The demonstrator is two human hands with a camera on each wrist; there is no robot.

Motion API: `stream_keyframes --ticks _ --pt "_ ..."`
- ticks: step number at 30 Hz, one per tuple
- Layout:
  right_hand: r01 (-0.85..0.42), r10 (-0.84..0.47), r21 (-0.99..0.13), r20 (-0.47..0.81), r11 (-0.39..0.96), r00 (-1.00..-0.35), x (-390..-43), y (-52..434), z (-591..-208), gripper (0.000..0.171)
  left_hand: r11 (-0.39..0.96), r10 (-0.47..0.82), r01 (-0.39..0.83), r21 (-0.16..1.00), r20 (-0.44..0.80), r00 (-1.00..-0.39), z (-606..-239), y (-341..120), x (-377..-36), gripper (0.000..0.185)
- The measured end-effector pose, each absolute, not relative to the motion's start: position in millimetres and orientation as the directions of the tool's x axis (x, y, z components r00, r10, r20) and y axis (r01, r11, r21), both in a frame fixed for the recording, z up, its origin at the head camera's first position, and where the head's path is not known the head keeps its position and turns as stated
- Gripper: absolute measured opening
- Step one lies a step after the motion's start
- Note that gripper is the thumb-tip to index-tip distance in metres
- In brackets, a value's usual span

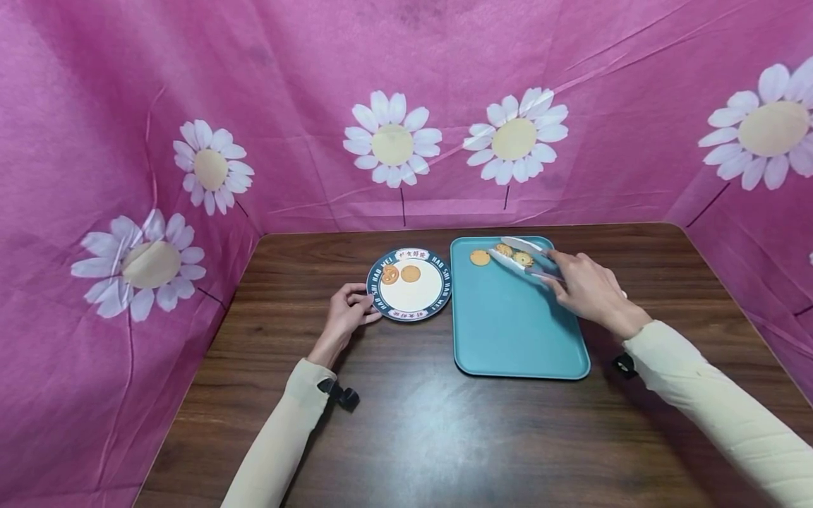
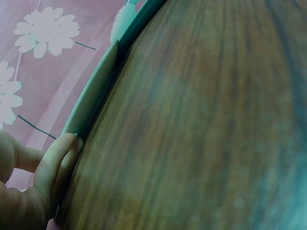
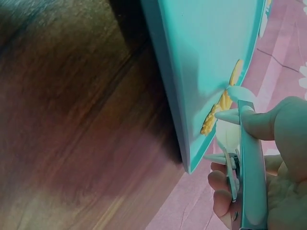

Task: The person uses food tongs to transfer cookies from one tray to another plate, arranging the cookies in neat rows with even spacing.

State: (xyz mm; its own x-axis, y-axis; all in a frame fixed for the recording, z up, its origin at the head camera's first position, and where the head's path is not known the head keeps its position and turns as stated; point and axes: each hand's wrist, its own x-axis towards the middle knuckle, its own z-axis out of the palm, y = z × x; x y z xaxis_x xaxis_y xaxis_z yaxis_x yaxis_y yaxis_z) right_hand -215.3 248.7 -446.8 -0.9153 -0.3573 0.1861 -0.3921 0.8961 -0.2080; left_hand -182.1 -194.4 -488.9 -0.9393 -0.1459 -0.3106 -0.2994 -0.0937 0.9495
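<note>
A round plate (image 1: 438, 291) with a dark lettered rim holds two biscuits (image 1: 401, 274). My left hand (image 1: 348, 312) rests on the plate's near-left rim, its fingertips (image 2: 64, 152) touching the edge. A teal tray (image 1: 514, 331) lies to the right with three biscuits (image 1: 480, 257) at its far end. My right hand (image 1: 587, 286) grips pale tongs (image 1: 522, 254), whose two arms straddle the rightmost biscuit (image 1: 524, 259). In the right wrist view the tongs (image 3: 244, 158) reach over the tray edge (image 3: 168, 81) beside a biscuit (image 3: 216, 115).
A dark wooden table (image 1: 406, 423) carries everything. Pink cloth printed with white daisies (image 1: 392, 137) walls the back and both sides. Both arms wear cream sleeves.
</note>
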Motion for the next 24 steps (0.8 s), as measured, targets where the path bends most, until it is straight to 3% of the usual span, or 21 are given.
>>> stream_keyframes --ticks 8,24 --pt "-0.365 -0.348 -0.198 0.113 0.910 -0.931 -216.1 251.3 -442.8 0.061 -0.087 -0.150 -0.305 0.949 -0.315 -0.937 -487.7 -194.5 -181.4 0.036" --pt "-0.389 -0.377 -0.184 0.099 0.902 -0.921 -216.5 252.9 -440.8 0.059 -0.080 -0.149 -0.308 0.948 -0.317 -0.937 -487.5 -194.3 -182.2 0.037"
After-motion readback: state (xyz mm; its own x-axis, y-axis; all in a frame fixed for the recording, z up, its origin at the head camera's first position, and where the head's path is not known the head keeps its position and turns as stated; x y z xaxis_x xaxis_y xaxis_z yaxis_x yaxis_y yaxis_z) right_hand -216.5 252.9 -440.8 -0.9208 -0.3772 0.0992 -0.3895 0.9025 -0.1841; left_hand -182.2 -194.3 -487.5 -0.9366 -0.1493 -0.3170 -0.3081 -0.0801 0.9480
